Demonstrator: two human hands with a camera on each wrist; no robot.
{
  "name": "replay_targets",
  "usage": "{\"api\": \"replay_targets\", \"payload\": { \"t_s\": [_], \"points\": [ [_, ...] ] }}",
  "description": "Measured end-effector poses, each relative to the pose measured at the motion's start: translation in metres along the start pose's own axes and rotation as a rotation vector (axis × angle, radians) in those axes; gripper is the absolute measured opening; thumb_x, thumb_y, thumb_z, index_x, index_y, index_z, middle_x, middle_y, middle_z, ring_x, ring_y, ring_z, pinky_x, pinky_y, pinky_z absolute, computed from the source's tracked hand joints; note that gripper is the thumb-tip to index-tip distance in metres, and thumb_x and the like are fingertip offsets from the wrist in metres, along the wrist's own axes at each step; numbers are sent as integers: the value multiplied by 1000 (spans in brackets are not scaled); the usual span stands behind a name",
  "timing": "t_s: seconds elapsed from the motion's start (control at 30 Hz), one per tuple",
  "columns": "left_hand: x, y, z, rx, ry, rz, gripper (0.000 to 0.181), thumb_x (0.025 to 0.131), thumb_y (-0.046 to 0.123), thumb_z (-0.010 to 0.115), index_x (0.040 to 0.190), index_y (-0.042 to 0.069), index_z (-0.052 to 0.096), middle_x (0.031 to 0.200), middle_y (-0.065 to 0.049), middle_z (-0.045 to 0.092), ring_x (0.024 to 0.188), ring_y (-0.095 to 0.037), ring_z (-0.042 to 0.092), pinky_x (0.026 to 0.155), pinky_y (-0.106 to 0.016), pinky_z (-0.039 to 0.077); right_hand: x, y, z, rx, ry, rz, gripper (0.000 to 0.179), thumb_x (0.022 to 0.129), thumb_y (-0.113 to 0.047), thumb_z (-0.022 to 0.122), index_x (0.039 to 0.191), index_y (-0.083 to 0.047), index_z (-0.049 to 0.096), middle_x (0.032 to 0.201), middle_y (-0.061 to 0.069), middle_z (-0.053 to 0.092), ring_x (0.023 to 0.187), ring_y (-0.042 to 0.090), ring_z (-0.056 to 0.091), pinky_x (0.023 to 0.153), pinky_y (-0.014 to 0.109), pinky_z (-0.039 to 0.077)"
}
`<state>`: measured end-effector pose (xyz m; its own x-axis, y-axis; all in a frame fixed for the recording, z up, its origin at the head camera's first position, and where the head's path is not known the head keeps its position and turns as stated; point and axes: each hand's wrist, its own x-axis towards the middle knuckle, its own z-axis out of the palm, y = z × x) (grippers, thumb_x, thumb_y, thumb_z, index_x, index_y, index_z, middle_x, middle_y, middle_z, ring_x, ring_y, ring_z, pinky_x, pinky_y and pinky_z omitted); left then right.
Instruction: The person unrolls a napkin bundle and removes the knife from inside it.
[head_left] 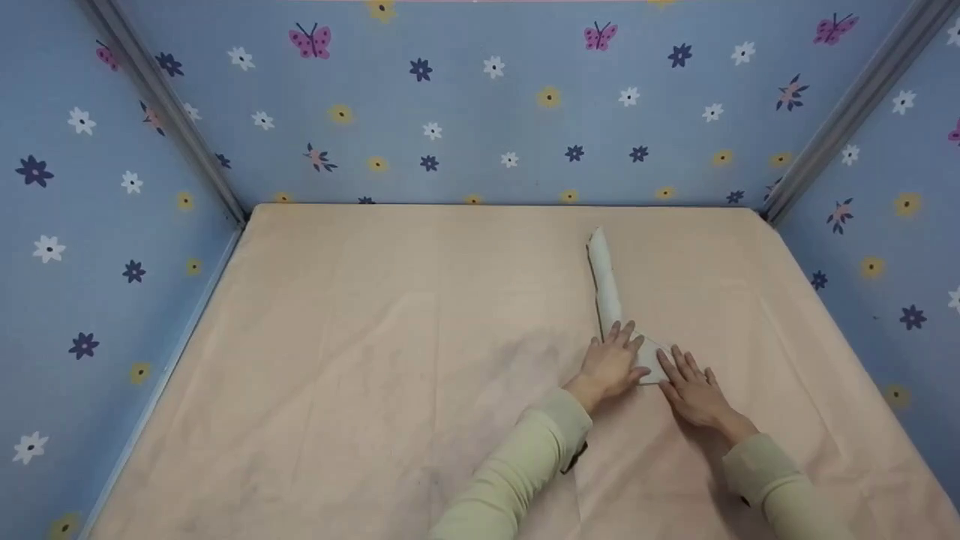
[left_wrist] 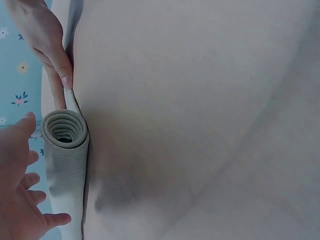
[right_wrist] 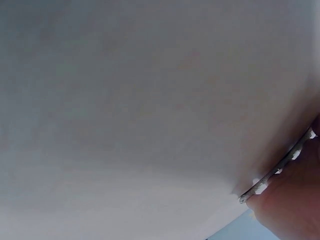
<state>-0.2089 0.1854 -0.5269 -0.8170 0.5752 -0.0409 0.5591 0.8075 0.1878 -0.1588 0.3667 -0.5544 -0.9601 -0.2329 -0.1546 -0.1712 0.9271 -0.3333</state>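
Peach sheeting [head_left: 337,322] covers the table, creased in places, with blue flowered walls [head_left: 465,90] rising left, right and far, and grey posts [head_left: 163,97] at the far corners. Right of centre lies a partly rolled pale cloth [head_left: 606,277], its roll reaching toward the far edge. The left hand [head_left: 611,366], fingers spread and uncurled, rests at the roll's near part; the right hand [head_left: 696,392], just right of it, lays straight fingers on the flat flap.

They're rocking pale green sleeves [head_left: 517,469], kinda wrinkling behind the left cuff [head_left: 564,417], and a dark strip [head_left: 576,458] is poking out beside it
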Motion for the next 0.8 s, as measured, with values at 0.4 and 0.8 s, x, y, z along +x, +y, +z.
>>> {"api": "replay_targets", "payload": {
  "t_s": [0.4,0.8],
  "points": [
    [1,1,5,5,-34,-38,61,87,58,35,139,29,29,147,5,12,134,-19,9,101,-42,27,0,1,1,1,2,7,53,97,-28,32,140,-1,17,144,25,6,129,43,4,97,63,2],
    [-1,-3,7,-28,-40,-47,59,87,59,34,138,28,33,147,5,13,134,-21,10,101,-43,28,-2,2,2,56,40,-31,54,97,-34,29,141,-5,17,144,24,6,129,43,3,96,65,-1]
  ]
}}
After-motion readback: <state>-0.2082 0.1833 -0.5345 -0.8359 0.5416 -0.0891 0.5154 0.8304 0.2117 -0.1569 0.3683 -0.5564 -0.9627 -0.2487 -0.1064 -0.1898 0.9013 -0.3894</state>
